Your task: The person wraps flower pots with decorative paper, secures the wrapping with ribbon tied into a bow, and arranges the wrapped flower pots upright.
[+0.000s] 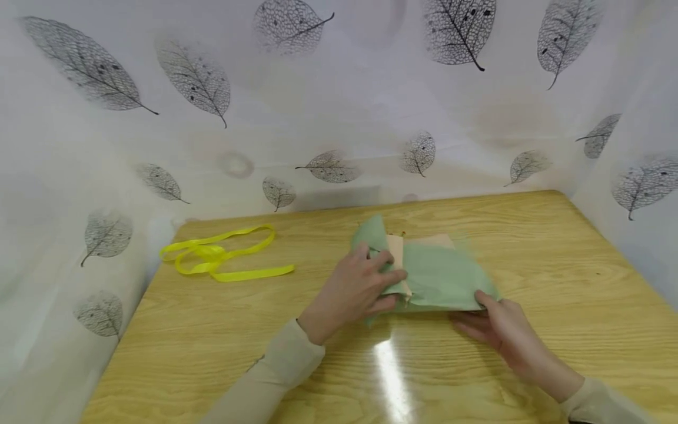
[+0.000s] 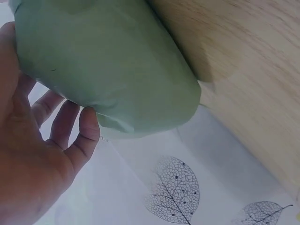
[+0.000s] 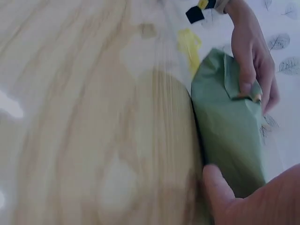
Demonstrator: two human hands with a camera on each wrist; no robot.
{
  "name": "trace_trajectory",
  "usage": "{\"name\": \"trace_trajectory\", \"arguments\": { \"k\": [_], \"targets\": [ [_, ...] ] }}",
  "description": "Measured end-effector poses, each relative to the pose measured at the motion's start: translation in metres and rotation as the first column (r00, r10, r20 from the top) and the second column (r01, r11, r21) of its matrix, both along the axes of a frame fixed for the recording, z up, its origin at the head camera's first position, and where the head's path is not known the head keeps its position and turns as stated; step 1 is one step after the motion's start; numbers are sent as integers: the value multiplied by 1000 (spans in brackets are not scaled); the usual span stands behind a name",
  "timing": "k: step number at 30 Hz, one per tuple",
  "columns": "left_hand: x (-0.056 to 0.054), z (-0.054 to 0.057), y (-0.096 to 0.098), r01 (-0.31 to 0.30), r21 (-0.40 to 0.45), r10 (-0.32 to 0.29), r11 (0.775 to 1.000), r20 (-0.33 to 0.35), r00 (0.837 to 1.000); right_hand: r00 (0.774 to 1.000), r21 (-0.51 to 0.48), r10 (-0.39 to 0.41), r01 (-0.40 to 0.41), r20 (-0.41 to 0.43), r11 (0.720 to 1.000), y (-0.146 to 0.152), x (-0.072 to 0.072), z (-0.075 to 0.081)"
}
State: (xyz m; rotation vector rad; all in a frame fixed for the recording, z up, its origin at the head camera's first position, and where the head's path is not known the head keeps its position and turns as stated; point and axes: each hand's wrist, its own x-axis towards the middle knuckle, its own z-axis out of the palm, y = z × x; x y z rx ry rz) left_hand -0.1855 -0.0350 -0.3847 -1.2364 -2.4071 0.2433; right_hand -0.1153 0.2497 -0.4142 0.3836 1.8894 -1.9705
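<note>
Green wrapping paper (image 1: 450, 274) lies folded around a flat beige item (image 1: 395, 250), which shows as a strip between folds and at the far edge; its kind is hidden. My left hand (image 1: 357, 288) grips the folded flap at the left end, fingers spread over it. In the left wrist view that hand's fingertips (image 2: 88, 122) touch the rim of the green paper. At the near right corner my right hand (image 1: 503, 330) holds the parcel, thumb on top and fingers underneath. In the right wrist view its thumb (image 3: 218, 187) lies along the paper's side.
A loosely looped yellow ribbon (image 1: 254, 274) lies on the wooden table (image 1: 212, 347), to the left of the parcel. Behind the table hangs a white curtain-like sheet (image 1: 328, 106) printed with dark leaves. It also borders the table's left and right sides.
</note>
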Motion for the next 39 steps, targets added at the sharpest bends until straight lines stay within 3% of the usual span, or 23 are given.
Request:
{"name": "trace_trajectory", "arguments": {
  "k": [2,4,6,8,11,15,16,18,22,24,26,31,34,36,38,39],
  "targets": [
    [1,0,-1,-8,4,8,1000,-1,1000,999,124,31,-28,-21,992,8,-3,3],
    [1,0,-2,-18,13,18,1000,-5,1000,994,307,80,-52,-80,950,15,-8,7],
    [1,0,-2,-20,21,20,1000,-13,1000,982,493,132,-47,-138,869,20,-11,10],
    [2,0,-2,-18,18,19,1000,-29,999,963,612,172,-8,-209,791,23,-14,11],
    [3,-1,-2,-20,-6,20,1000,-56,998,921,679,188,103,-341,727,25,-15,8],
    [5,0,-1,-37,-51,34,998,-59,998,828,700,212,269,-519,662,29,-19,6],
    [6,1,-1,-38,-61,35,997,-57,998,819,709,224,280,-529,648,31,-20,7],
    [6,2,0,-34,-72,30,997,-56,998,822,736,247,273,-514,620,35,-23,9],
    [5,3,3,-27,-88,20,996,-80,997,871,778,286,157,-399,608,42,-29,9],
    [6,3,4,-33,-97,25,995,-86,996,886,775,290,113,-363,622,44,-32,7],
    [6,3,5,-42,-106,34,993,-78,996,895,750,293,67,-336,658,45,-34,4],
    [6,4,5,-48,-105,42,993,-60,997,944,587,254,-86,-209,805,53,-34,4],
    [6,4,4,-44,-94,39,995,-61,997,961,508,230,-121,-157,853,55,-37,6],
    [6,4,4,-45,-89,39,995,-59,997,962,495,230,-130,-147,859,56,-40,6],
    [7,4,4,-45,-89,39,995,-59,997,952,557,245,-107,-181,824,56,-40,6],
    [7,4,4,-45,-89,40,995,-58,998,939,612,255,-64,-229,788,56,-40,7]
  ]
}}
